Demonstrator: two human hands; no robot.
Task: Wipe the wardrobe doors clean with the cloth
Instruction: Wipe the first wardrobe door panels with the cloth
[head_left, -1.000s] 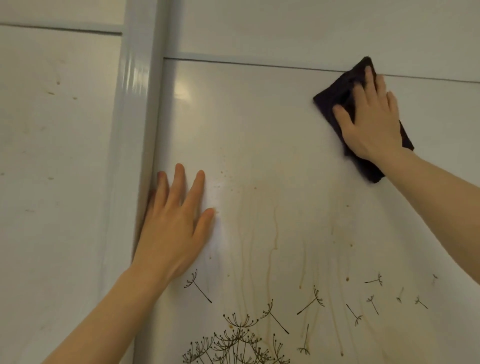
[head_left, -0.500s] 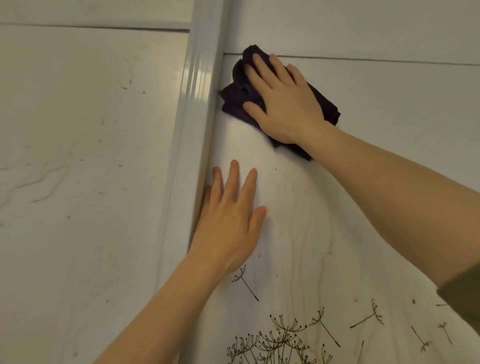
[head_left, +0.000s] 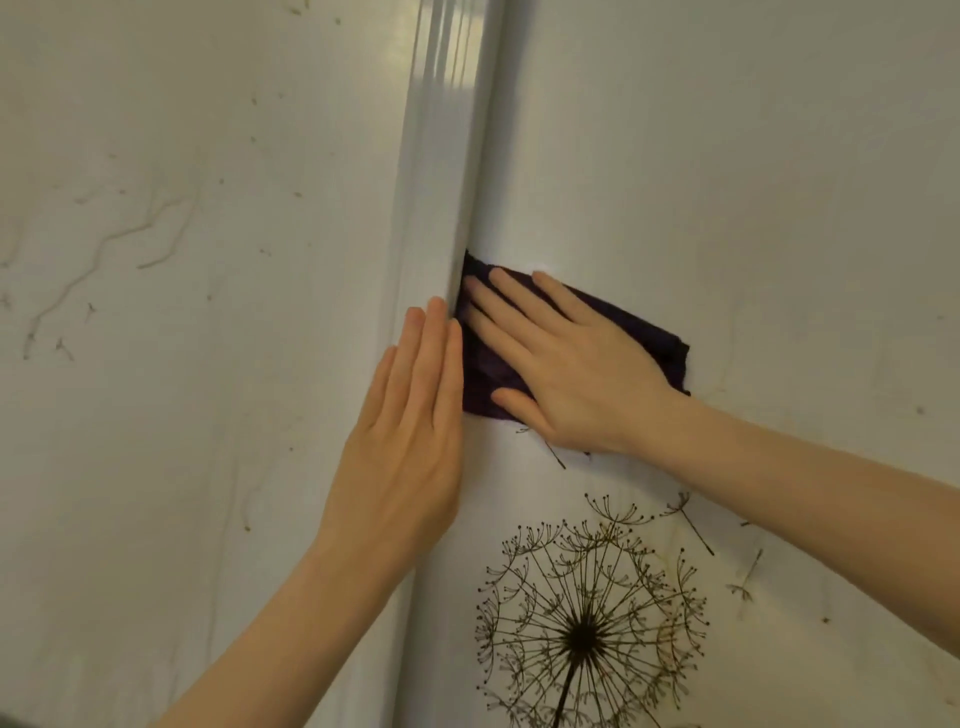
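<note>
A dark purple cloth (head_left: 649, 332) lies flat against the right wardrobe door (head_left: 727, 182), a glossy white panel. My right hand (head_left: 566, 364) presses on the cloth with fingers spread, its fingertips at the door's left edge. My left hand (head_left: 410, 431) rests flat, fingers together, on the raised white door frame strip (head_left: 447, 130), just left of the cloth. The left wardrobe door (head_left: 182, 312) carries brownish drip marks and specks.
A black dandelion print (head_left: 587, 629) decorates the right door below my hands, with loose seed motifs to its right. Faint brown streaks and specks mark the right door near its right side. My forearms cross the lower part of the view.
My right hand swept the cloth from the panel's upper right to its upper left corner, then down along the frame strip. My left hand shifted onto the strip, fingers closed together.
</note>
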